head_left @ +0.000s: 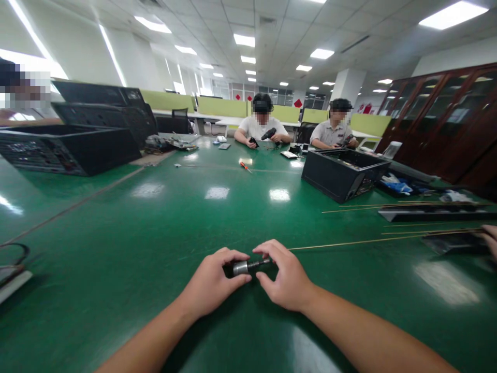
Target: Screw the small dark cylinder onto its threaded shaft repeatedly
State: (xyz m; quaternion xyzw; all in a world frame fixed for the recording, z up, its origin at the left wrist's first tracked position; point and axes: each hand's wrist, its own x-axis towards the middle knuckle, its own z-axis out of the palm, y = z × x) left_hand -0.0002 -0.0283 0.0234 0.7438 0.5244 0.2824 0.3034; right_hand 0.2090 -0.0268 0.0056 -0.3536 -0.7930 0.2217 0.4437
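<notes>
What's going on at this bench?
The wearer's left hand and right hand curve around a small metal tool above the green table, thumbs and forefingers apart; whether they touch it is unclear. Across from them, a co-worker holds what looks like a power drill. An orange screwdriver lies on the table, left of an open black case.

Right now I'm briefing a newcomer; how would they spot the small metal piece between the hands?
On the big green table, look to the foreground. Between the left hand and the right hand is a small metal piece: silver barrel, narrower dark shaft pointing right. Unlike the long, thin golden rod nearby, it is short and stubby.
</notes>
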